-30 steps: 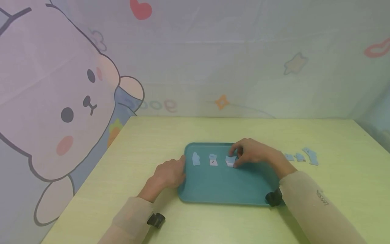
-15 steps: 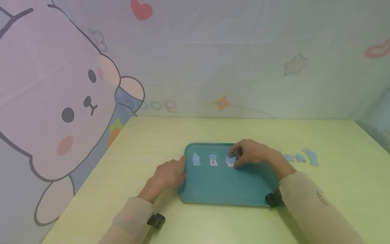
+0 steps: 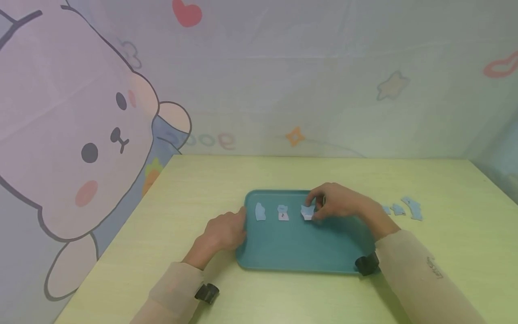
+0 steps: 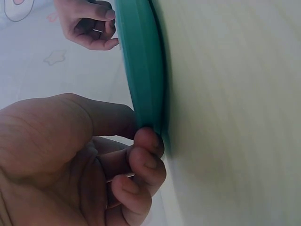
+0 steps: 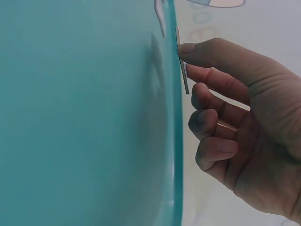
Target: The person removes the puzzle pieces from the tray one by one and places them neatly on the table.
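My left hand [image 3: 226,230] grips the left rim of the teal tray [image 3: 299,249]; the left wrist view shows its thumb and fingers pinching the tray's edge. Over the tray, my right hand [image 3: 340,200] pinches a pale blue-and-white puzzle piece [image 3: 307,213] between thumb and index finger. Seen edge-on in the right wrist view, that puzzle piece [image 5: 183,66] is thin and flat, its far side partly hidden by the fingers. Two more pieces lie on the tray in a row to its left: a curved blue one [image 3: 260,212] and a blue-and-white one [image 3: 283,213].
Right of the tray on the pale wooden table [image 3: 202,180] lie a small blue piece [image 3: 398,209] and a long curved piece [image 3: 413,209], with another partly behind the right wrist. A patterned cloth backdrop [image 3: 259,90] rises behind the table.
My right hand has shifted slightly to the right, and the pinched puzzle piece has moved and tilted a little with it. The left hand keeps its hold on the tray.
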`<state>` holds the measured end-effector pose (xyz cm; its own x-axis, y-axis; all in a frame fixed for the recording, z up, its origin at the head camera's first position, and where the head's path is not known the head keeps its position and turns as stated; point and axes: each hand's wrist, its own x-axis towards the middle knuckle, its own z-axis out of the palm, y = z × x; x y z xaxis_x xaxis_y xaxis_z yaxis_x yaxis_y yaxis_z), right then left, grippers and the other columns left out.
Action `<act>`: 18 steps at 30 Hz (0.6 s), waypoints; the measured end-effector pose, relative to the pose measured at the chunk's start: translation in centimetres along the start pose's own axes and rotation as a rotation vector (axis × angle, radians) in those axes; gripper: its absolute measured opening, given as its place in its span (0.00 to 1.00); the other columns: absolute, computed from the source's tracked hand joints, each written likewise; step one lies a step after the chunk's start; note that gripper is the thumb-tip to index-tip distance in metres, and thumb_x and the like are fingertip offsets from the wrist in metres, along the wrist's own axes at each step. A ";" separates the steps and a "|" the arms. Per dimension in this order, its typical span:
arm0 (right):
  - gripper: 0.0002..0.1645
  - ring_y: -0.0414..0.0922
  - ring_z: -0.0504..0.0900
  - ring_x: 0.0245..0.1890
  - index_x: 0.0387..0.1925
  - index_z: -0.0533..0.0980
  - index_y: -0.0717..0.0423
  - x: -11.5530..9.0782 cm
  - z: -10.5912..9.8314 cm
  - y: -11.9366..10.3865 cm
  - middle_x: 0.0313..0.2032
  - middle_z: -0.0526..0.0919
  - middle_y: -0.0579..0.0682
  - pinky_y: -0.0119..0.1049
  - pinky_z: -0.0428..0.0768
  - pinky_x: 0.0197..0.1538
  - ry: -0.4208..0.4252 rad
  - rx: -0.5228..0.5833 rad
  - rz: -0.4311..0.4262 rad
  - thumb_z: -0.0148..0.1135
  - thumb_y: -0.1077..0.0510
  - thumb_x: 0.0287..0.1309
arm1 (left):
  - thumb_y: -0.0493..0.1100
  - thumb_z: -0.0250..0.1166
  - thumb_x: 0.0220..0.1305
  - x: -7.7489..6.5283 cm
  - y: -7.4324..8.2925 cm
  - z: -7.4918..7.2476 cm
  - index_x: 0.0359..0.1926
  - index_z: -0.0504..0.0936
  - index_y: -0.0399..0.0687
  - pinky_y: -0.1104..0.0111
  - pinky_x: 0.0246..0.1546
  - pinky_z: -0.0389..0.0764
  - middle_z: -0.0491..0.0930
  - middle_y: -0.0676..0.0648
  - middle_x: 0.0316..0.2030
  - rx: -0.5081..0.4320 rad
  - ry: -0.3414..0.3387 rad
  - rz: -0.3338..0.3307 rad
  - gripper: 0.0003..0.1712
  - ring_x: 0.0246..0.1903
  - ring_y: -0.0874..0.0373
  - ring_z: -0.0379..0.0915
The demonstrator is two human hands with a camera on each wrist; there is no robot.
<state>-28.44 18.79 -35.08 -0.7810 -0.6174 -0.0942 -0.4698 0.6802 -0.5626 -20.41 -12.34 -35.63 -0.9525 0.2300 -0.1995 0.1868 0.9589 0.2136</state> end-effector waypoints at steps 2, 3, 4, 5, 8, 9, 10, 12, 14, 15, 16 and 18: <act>0.17 0.42 0.74 0.28 0.48 0.85 0.56 -0.2 -0.2 -0.1 0.27 0.79 0.46 0.38 0.75 0.36 0.003 -0.004 -0.005 0.77 0.59 0.55 | 0.38 0.58 0.74 0.0 0.0 0.0 0.79 0.61 0.33 0.57 0.32 0.76 0.82 0.40 0.41 -0.001 0.001 -0.001 0.36 0.35 0.50 0.75; 0.17 0.42 0.75 0.29 0.48 0.85 0.56 -0.3 -0.3 -0.2 0.28 0.79 0.46 0.38 0.75 0.37 0.003 -0.004 -0.006 0.77 0.59 0.56 | 0.38 0.58 0.74 0.0 0.0 0.0 0.79 0.61 0.33 0.57 0.32 0.76 0.82 0.40 0.40 -0.001 0.001 -0.001 0.36 0.35 0.50 0.75; 0.17 0.42 0.75 0.29 0.48 0.85 0.55 -0.3 -0.3 -0.2 0.28 0.79 0.46 0.38 0.75 0.37 0.004 -0.004 -0.006 0.77 0.59 0.56 | 0.38 0.58 0.74 0.0 0.0 0.0 0.79 0.62 0.33 0.57 0.32 0.75 0.81 0.40 0.40 -0.002 0.002 -0.002 0.36 0.35 0.51 0.75; 0.17 0.42 0.75 0.29 0.48 0.85 0.55 -0.4 -0.4 -0.2 0.27 0.79 0.46 0.38 0.76 0.37 0.005 -0.004 -0.003 0.77 0.59 0.55 | 0.38 0.58 0.74 0.0 0.0 0.0 0.79 0.62 0.33 0.57 0.32 0.75 0.81 0.40 0.40 -0.002 0.002 -0.002 0.36 0.34 0.51 0.75; 0.17 0.41 0.74 0.29 0.47 0.85 0.55 -0.5 -0.5 -0.2 0.27 0.78 0.45 0.37 0.75 0.37 0.006 -0.008 0.000 0.77 0.59 0.55 | 0.38 0.58 0.74 0.1 0.0 0.0 0.79 0.62 0.33 0.58 0.32 0.75 0.82 0.40 0.41 -0.001 0.002 -0.005 0.36 0.34 0.51 0.75; 0.17 0.41 0.74 0.29 0.47 0.85 0.54 -0.5 -0.5 -0.2 0.27 0.77 0.45 0.37 0.75 0.37 0.007 -0.011 0.001 0.77 0.59 0.55 | 0.38 0.58 0.74 0.1 0.0 0.0 0.79 0.62 0.33 0.58 0.31 0.75 0.82 0.40 0.41 0.000 0.001 -0.005 0.36 0.34 0.51 0.75; 0.17 0.41 0.74 0.29 0.47 0.85 0.54 -0.6 -0.5 -0.1 0.27 0.77 0.45 0.37 0.75 0.37 0.009 -0.012 0.004 0.77 0.59 0.55 | 0.38 0.58 0.75 0.1 0.0 0.0 0.79 0.61 0.33 0.58 0.31 0.75 0.82 0.39 0.42 0.000 0.000 -0.007 0.36 0.35 0.51 0.75; 0.17 0.41 0.74 0.29 0.47 0.85 0.54 -0.8 -0.5 -0.1 0.27 0.77 0.45 0.37 0.75 0.36 0.011 -0.012 0.004 0.77 0.59 0.55 | 0.39 0.58 0.75 0.1 0.0 0.0 0.79 0.61 0.33 0.58 0.32 0.75 0.82 0.39 0.43 0.000 -0.002 -0.008 0.36 0.35 0.51 0.75; 0.18 0.41 0.74 0.29 0.48 0.85 0.53 -1.1 -0.6 0.0 0.27 0.77 0.45 0.37 0.75 0.36 0.016 -0.011 0.009 0.77 0.59 0.55 | 0.39 0.58 0.75 0.1 0.1 0.0 0.79 0.61 0.34 0.58 0.32 0.75 0.83 0.39 0.44 -0.001 -0.004 -0.008 0.36 0.35 0.51 0.75; 0.18 0.41 0.74 0.29 0.48 0.85 0.53 -1.3 -0.7 0.0 0.27 0.77 0.45 0.37 0.74 0.36 0.019 -0.011 0.010 0.77 0.59 0.55 | 0.39 0.58 0.75 0.1 0.1 0.0 0.79 0.61 0.34 0.58 0.31 0.74 0.82 0.39 0.43 0.000 -0.005 -0.008 0.36 0.35 0.51 0.75; 0.18 0.42 0.74 0.29 0.48 0.85 0.53 -1.5 -0.8 0.0 0.27 0.77 0.45 0.37 0.74 0.36 0.022 -0.011 0.012 0.77 0.59 0.55 | 0.39 0.58 0.75 0.1 0.1 0.0 0.79 0.61 0.34 0.59 0.31 0.74 0.82 0.39 0.43 -0.001 -0.005 -0.008 0.36 0.35 0.51 0.75; 0.18 0.41 0.74 0.29 0.48 0.85 0.53 -1.9 -1.0 0.0 0.27 0.77 0.45 0.37 0.74 0.36 0.030 -0.015 0.014 0.77 0.58 0.55 | 0.39 0.58 0.75 0.1 0.1 0.0 0.79 0.61 0.34 0.59 0.31 0.74 0.81 0.40 0.41 -0.002 -0.004 -0.007 0.36 0.34 0.51 0.74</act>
<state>-27.36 20.39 -34.13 -0.7996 -0.5956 -0.0770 -0.4648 0.6950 -0.5486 -20.46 -12.20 -35.63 -0.9528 0.2239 -0.2050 0.1795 0.9602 0.2141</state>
